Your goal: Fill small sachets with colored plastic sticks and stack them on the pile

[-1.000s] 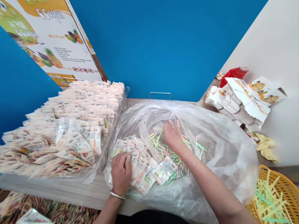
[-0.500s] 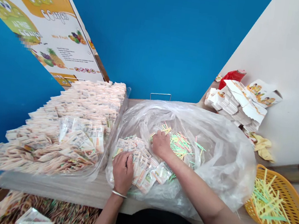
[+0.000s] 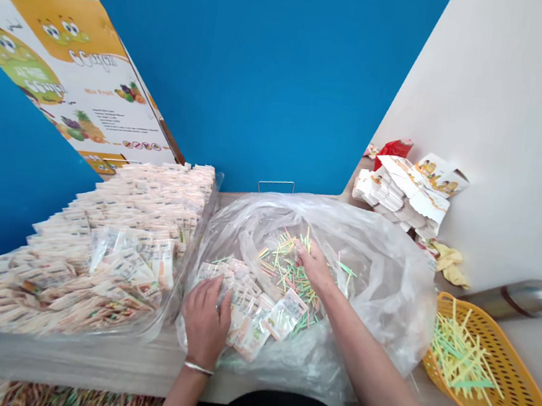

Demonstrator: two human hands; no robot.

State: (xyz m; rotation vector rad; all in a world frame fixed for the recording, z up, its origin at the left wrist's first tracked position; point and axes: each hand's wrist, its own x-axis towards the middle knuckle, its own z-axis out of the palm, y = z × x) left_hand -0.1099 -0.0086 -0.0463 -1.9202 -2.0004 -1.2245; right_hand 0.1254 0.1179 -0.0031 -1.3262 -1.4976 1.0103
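Note:
A big clear plastic bag point(image 3: 382, 272) lies open on the table, holding several small printed sachets point(image 3: 256, 308) and loose coloured sticks point(image 3: 282, 268). My left hand point(image 3: 206, 322) rests palm down on the sachets at the bag's near edge, fingers spread flat. My right hand point(image 3: 311, 266) reaches deeper into the bag, fingers curled over the pile of green, yellow and pink sticks; what it grips is hidden.
A large heap of sachets point(image 3: 110, 234) in clear plastic fills the left of the table. An orange basket point(image 3: 516, 399) with more sticks sits at the right edge. Folded printed cartons point(image 3: 404, 188) and a red bag point(image 3: 394, 146) lie at the back right. A steel cylinder point(image 3: 520, 298) lies beside the basket.
My right hand drew back from the far sticks toward the sachets, then moved out again onto the stick pile. The left hand stayed on the sachets. The camera view shifted, revealing the steel cylinder.

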